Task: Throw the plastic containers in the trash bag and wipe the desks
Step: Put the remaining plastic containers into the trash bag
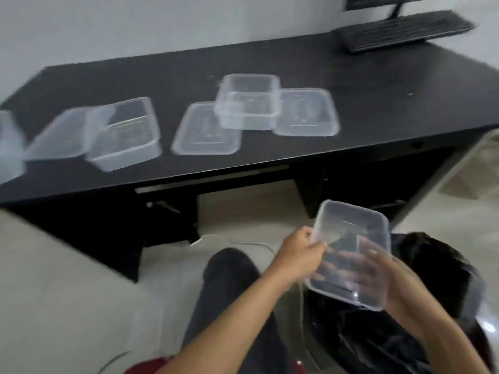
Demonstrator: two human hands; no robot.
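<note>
The black table [297, 76] carries clear tubs and lids — one tub [247, 102] sits across two lids (all blurred) — with a keyboard [402, 31] at its far right. Below, the black trash bag [421, 333] gapes. Above it, both hands — left [298, 255], right [378, 276] — grip one container [351, 233].

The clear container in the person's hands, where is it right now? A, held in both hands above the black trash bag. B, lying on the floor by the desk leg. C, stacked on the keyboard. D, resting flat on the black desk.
A: the left hand and right hand both grip the clear container in the air, over the black trash bag and away from the desk.
</note>
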